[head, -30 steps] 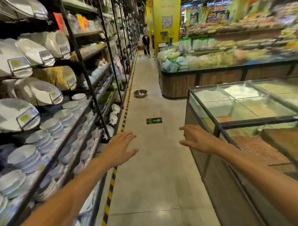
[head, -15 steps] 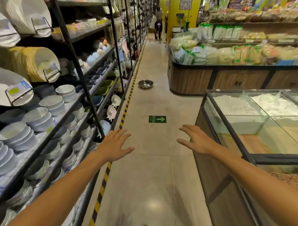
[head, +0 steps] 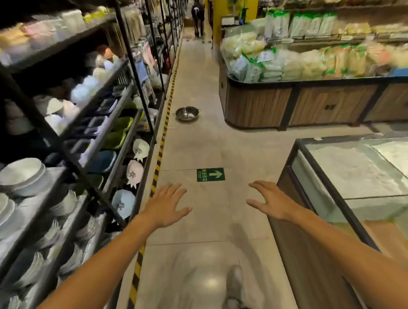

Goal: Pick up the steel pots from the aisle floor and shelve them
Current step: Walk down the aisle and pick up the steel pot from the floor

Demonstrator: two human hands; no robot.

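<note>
Supermarket aisle, head view, edges blurred. One shiny round steel pot with two small side handles (head: pixel 187 113) sits upright on the beige tiled floor (head: pixel 198 145), just right of the yellow-black hazard tape strip (head: pixel 160 147) that runs along the base of the black metal shelving rack (head: pixel 135 71) stacked with white and pastel bowls. Pot is well ahead of both hands, beyond the green exit-arrow floor sticker (head: pixel 210 174). Left hand (head: pixel 166 207) is stretched forward, palm down, fingers spread wide, holding nothing. Right hand (head: pixel 270 201) likewise: fingers spread, empty. A grey shoe (head: pixel 235 285) shows at the bottom edge, mid-stride by the look of it. Wooden-fronted produce island with bagged goods (head: pixel 312 104) sits right of the pot; glass-topped bulk bin (head: pixel 361 172) is close on the right. Step in hand, judged: approach, no grasp yet. To do it well: close the distance along the aisle centre, keep the right arm clear of the glass bin corner, crouch in front of the pot, take it by both side handles or the rim so it stays level, then turn left to the rack. Only one pot visible; free shelf space can't be made out in the blur.
</note>
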